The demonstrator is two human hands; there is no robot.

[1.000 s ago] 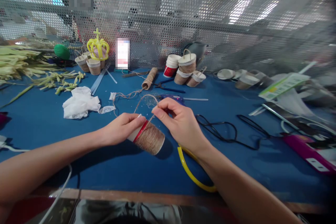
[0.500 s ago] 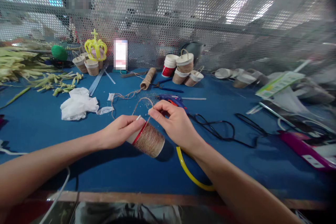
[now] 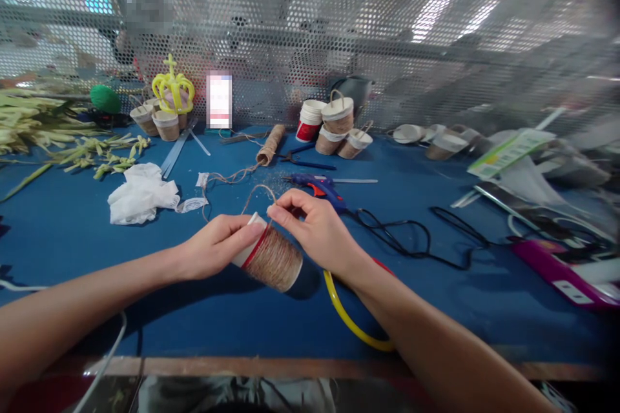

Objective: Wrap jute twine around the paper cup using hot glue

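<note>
A paper cup (image 3: 271,259) lies tilted on its side over the blue table, its wall mostly wound with brown jute twine above a red band. My left hand (image 3: 220,245) is closed round the cup's white rim end. My right hand (image 3: 314,226) pinches the loose twine (image 3: 256,192) just above the cup; the strand loops up and runs back toward a twine spool (image 3: 270,144).
A blue glue gun (image 3: 320,184) with a black cord (image 3: 411,239) lies behind my right hand. A yellow tube (image 3: 349,319) curves under my right wrist. A crumpled white cloth (image 3: 140,192), finished twine cups (image 3: 339,126), a yellow crown (image 3: 173,84) and green leaves (image 3: 72,148) sit further back.
My right hand has drawn the twine down closer to the cup and the loop has shrunk. The view has shifted slightly, baring the glue gun behind my hand.
</note>
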